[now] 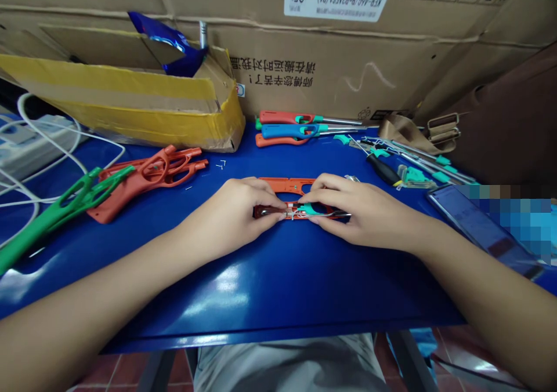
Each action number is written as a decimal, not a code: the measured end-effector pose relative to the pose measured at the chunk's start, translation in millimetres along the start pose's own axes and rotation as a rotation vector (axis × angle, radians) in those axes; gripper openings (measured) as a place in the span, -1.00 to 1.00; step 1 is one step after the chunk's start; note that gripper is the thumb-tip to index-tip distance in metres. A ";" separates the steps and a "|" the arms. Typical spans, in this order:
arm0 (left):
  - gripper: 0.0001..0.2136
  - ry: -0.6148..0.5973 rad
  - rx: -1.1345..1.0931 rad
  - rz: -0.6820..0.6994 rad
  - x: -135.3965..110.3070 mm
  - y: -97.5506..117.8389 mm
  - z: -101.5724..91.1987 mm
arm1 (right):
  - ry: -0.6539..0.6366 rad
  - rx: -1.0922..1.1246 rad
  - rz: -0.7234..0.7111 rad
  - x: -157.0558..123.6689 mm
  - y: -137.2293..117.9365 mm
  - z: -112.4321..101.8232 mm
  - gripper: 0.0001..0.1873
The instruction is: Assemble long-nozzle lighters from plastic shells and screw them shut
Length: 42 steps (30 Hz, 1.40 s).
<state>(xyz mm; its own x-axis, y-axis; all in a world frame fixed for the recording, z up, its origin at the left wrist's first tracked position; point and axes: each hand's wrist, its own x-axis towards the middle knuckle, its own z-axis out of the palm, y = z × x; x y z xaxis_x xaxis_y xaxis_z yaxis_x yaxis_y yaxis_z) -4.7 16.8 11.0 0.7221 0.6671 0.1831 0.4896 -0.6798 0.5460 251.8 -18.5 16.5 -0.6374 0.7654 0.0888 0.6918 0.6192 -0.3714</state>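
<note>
An opened long-nosed lighter point(300, 211) lies at the middle of the blue table, its turquoise trigger, thin wires and metal tube showing. My left hand point(248, 209) pinches its left end, thumb and forefinger close to the wires. At the other end, my right hand point(343, 206) has its fingers closed around the trigger and tube part. Just behind it rests an orange half-shell of a lighter handle point(285, 185), partly covered by my fingers.
Assembled lighters point(287, 131) lie at the back. Orange handle shells point(143, 180) and green shells point(65, 218) are on the left, near white cables point(30, 166). A yellow-taped box point(174, 108) stands behind. Rightward are a screwdriver point(383, 169), metal tubes point(430, 163) and a phone point(478, 224).
</note>
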 end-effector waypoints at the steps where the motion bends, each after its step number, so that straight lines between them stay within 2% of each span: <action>1: -0.84 0.005 0.010 0.008 -0.3 0.5 -0.8 | 0.003 -0.031 -0.020 -0.5 -0.4 -0.4 -0.67; 7: -0.89 0.016 0.082 0.025 -0.6 1.5 -8.7 | -0.036 -0.147 -0.144 -5.3 -6.4 -5.0 -0.55; 13: -0.91 -0.022 0.111 0.012 -0.1 -4.5 -7.7 | -0.177 -0.165 -0.112 -9.2 -11.7 -4.0 -0.39; 25: -0.86 -0.047 0.149 -0.005 -2.3 -2.7 -7.8 | -0.223 -0.136 -0.042 -15.7 -14.3 -1.5 -0.24; 29: -0.87 -0.035 0.187 -0.016 -3.4 -1.1 -8.3 | -0.162 -0.125 -0.052 -15.8 -11.0 -8.6 -0.26; 32: -0.87 -0.027 0.203 -0.041 -3.7 1.1 -10.1 | -0.077 -0.161 -0.082 -16.0 -9.6 -15.4 -0.35; 35: -0.87 0.028 0.183 -0.047 -3.3 3.7 -10.7 | -0.001 -0.210 -0.092 -13.3 -9.1 -17.5 -0.61; 38: -0.88 0.062 0.127 0.050 -2.5 5.8 -6.7 | 0.043 -0.176 -0.037 -8.2 -7.3 -14.3 -0.80; 42: -0.84 0.035 0.122 0.192 -2.6 6.8 4.6 | -0.025 -0.028 0.055 -2.4 -0.9 -7.0 -0.88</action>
<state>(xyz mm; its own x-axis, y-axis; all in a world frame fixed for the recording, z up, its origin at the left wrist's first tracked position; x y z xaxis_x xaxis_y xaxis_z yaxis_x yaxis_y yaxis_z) -1.0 9.0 10.4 0.7914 0.5306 0.3036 0.4017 -0.8258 0.3959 255.1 -19.7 23.0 -0.6061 0.7940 0.0460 0.7350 0.5813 -0.3492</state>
